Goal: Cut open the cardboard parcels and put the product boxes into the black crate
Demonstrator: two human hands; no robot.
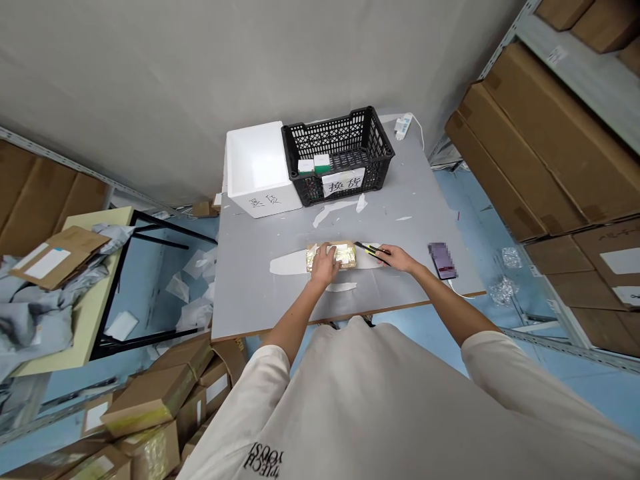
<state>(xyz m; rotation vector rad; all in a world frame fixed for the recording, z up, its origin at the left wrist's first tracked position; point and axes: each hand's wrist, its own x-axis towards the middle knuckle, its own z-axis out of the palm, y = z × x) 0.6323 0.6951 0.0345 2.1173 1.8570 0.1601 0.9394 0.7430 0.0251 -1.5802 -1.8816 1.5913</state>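
In the head view, the package [349, 256] lies on the table [250, 287], with white paper [289, 263] showing on either side of it. The left hand [325, 264] rests on top of the package; whether it grips, I cannot tell. Right of the package, the right hand [397, 257] is closed around a knife [369, 249], pointed toward it. Beyond the package stands a crate [381, 172]; well right, a phone [442, 260].

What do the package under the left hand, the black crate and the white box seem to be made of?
Package: perhaps cardboard under glossy tape; its yellowish surface shines.
Black crate: likely hard moulded plastic, from its regular openwork walls.
White box: probably matte foam, judging by its thick, plain walls.
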